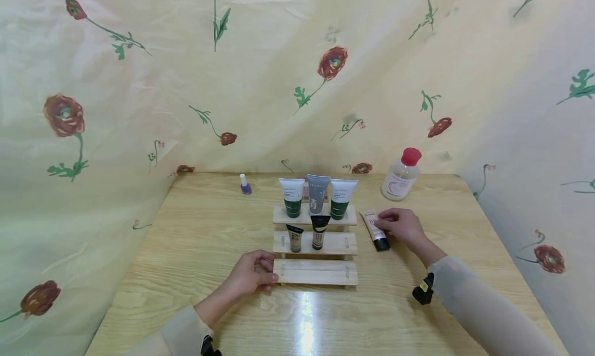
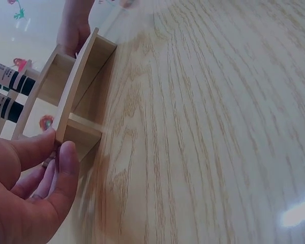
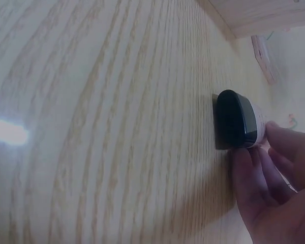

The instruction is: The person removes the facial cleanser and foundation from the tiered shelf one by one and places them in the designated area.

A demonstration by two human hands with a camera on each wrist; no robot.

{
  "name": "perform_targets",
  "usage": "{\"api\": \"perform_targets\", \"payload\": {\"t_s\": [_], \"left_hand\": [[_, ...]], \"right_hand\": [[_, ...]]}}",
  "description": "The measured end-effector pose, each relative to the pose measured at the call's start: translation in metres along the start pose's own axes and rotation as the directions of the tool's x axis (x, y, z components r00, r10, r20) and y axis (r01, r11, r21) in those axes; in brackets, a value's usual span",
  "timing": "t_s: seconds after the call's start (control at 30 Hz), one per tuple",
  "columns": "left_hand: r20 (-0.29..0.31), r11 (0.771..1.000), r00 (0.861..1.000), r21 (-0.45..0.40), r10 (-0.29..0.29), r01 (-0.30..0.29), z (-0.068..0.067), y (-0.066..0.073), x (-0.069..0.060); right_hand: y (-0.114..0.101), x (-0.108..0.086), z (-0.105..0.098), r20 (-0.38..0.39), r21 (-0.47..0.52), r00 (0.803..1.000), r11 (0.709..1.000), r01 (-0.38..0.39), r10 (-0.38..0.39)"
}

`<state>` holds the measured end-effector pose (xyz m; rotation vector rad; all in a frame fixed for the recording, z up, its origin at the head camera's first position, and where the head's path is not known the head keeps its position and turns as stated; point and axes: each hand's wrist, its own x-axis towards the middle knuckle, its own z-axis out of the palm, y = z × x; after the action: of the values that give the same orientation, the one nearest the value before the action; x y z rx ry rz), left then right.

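A three-step wooden display rack (image 1: 316,271) stands on the table. My left hand (image 1: 253,272) pinches the left end of its lowest step between thumb and fingers, as the left wrist view also shows. To the right of the rack, my right hand (image 1: 405,226) holds a pale pink cream tube (image 1: 372,222) at its side. That tube lies flat on the table, its black cap (image 3: 236,119) toward me. On the middle step stand two small black-capped tubes, one beige (image 1: 295,238) and one taller (image 1: 318,234). The lowest step bears nothing.
Two white-and-green tubes (image 1: 293,197) (image 1: 343,197) flank a grey tube (image 1: 318,193) on the top step. A pinkish item behind them is mostly hidden. A purple nail polish bottle (image 1: 245,185) stands back left, a red-capped clear bottle (image 1: 401,178) back right. Floral cloth (image 1: 260,87) hangs behind.
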<state>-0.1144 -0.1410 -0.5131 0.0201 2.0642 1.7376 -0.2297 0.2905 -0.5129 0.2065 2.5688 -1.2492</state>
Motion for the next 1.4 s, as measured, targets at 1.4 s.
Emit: {"api": "perform_targets", "payload": {"t_s": [1.4], "left_hand": [[-0.025, 0.994, 1.0, -0.108, 0.015, -0.017, 0.002, -0.007, -0.004]], "right_hand": [[-0.127, -0.106, 0.063, 0.071, 0.163, 0.833, 0.831, 0.533, -0.548]]}}
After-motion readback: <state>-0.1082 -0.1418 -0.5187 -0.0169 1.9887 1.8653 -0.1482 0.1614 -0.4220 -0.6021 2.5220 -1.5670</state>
